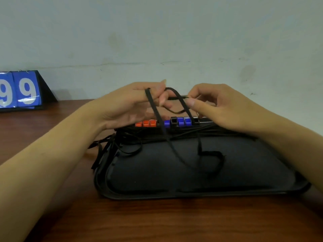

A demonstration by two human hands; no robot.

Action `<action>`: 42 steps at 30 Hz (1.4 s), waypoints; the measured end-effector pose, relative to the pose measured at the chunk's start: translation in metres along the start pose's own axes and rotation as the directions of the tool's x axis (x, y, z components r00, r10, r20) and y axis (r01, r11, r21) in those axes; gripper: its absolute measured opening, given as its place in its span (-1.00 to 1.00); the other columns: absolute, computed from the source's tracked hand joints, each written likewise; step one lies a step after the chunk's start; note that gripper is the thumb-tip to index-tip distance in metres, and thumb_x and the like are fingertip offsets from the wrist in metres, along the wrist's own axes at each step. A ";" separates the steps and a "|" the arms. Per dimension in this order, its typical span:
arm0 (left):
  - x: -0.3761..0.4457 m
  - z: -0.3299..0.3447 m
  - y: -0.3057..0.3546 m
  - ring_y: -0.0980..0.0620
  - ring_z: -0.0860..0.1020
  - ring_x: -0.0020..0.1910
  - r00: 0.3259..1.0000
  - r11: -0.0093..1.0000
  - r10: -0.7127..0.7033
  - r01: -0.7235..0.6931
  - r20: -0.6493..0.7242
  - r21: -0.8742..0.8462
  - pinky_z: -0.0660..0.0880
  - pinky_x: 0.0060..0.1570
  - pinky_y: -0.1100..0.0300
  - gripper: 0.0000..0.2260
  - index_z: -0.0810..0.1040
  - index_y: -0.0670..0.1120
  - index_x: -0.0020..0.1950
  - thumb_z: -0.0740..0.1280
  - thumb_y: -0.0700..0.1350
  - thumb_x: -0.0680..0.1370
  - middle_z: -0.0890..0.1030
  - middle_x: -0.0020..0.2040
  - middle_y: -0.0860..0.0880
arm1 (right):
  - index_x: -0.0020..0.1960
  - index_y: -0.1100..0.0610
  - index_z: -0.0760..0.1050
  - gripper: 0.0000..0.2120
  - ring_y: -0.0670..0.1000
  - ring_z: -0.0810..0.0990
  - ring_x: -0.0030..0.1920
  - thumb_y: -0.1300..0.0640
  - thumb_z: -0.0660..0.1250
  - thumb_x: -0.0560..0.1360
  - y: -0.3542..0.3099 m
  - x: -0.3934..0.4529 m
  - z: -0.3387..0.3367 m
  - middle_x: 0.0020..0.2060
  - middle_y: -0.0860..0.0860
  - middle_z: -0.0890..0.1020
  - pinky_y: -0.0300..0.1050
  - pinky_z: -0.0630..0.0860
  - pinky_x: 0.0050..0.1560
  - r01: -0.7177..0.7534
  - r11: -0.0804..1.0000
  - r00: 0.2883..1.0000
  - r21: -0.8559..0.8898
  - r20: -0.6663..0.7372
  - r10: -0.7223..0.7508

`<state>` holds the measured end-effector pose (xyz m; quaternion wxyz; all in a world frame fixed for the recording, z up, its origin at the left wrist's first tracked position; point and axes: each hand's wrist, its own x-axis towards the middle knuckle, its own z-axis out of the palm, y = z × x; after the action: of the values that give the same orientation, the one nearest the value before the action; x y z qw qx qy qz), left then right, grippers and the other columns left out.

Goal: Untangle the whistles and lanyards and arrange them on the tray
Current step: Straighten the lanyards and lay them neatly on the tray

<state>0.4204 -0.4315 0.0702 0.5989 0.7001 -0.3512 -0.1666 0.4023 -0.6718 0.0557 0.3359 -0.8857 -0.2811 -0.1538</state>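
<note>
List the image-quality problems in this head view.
Head view: soft overall; black lanyard nearly vanishes against the black tray; glare streaks the scoreboard; wide-angle stretch enlarges the forearms; left hand and right hand evenly lit.

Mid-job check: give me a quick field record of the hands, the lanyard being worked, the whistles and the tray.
left hand: raised over the tray, fingers curled round the black lanyard
right hand: raised, pinches the same lanyard
black lanyard: stretched between both hands, loops hang down onto the tray
whistles: orange, blue and black, in a row at the tray's far edge
tray: black, on the wooden table
loose lanyards: bunched, spilling over the tray's left rim
</note>
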 end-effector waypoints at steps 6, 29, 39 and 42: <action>-0.011 -0.022 0.005 -0.14 0.50 0.06 0.995 0.997 -0.079 0.077 0.068 0.030 0.57 0.12 -0.03 -0.70 0.58 -0.02 -0.26 0.55 0.16 0.36 0.60 -0.23 0.02 | -0.05 -0.08 0.63 -0.85 -0.04 0.68 -0.18 -0.04 0.29 0.62 0.001 0.001 -0.009 -0.18 -0.10 0.67 -0.14 0.65 -0.06 -0.004 0.997 0.998 0.078 -0.064 0.009; 0.001 0.010 -0.004 0.07 0.25 -0.38 0.987 0.887 -0.160 0.139 0.010 0.440 0.25 -0.25 0.20 -0.69 0.56 -0.06 -0.11 0.15 0.06 0.68 0.33 -0.43 0.03 | 0.25 -0.09 0.39 -0.79 -0.12 0.62 -0.11 0.00 0.25 0.63 0.001 -0.004 0.000 -0.19 -0.14 0.72 -0.17 0.44 -0.02 0.060 0.997 0.989 -0.053 0.140 -0.052; 0.000 0.001 -0.002 0.16 0.52 -0.21 0.987 0.741 -0.130 0.163 -0.100 0.652 0.41 -0.08 0.22 -0.77 0.67 0.03 -0.11 0.28 0.05 0.65 0.67 -0.18 0.10 | 0.12 -0.07 0.60 -0.85 -0.14 0.64 -0.21 0.11 0.30 0.63 0.000 -0.001 0.000 -0.15 -0.11 0.73 -0.20 0.50 -0.05 0.042 0.998 0.997 0.045 0.059 -0.044; -0.001 -0.003 -0.002 0.15 0.62 -0.04 0.987 0.684 -0.101 0.159 -0.123 0.712 0.41 0.08 0.11 -0.74 0.70 0.05 -0.13 0.30 0.09 0.63 0.72 -0.06 0.11 | 0.20 -0.09 0.55 -0.82 -0.11 0.68 -0.19 0.10 0.32 0.62 0.001 -0.001 -0.001 -0.12 -0.13 0.75 -0.21 0.58 0.02 0.008 0.999 0.999 0.050 0.041 -0.010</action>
<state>0.4226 -0.4284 0.0687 0.2764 0.9072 -0.3156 -0.0319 0.4024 -0.6735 0.0557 0.3514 -0.8788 -0.2957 -0.1299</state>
